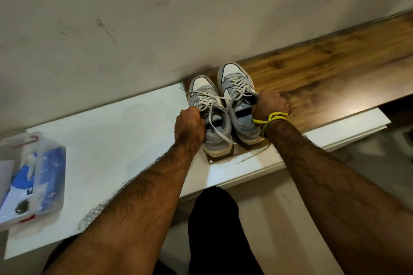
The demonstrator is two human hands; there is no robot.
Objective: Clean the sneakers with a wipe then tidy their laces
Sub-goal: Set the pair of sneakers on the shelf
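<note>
— Gripping both at once, is he? Why?

— Looks like it: the left hand [190, 121] curls into the collar of the left sneaker [209, 110], the right hand [269, 105] into the right sneaker [238, 96], likely to shift the pair together.

— Where are they?

— Side by side, touching, toes to the wall [156, 18], where the white shelf [111, 131] meets the wooden board [324, 69].

— And the laces [221, 134]?

— Loose, trailing over the heels. The wipes packet [33, 176] lies well apart, left.

Home interior, white shelf [125, 131] against scuffed painted wall [134, 18], wood-grain panel [324, 67]
</note>
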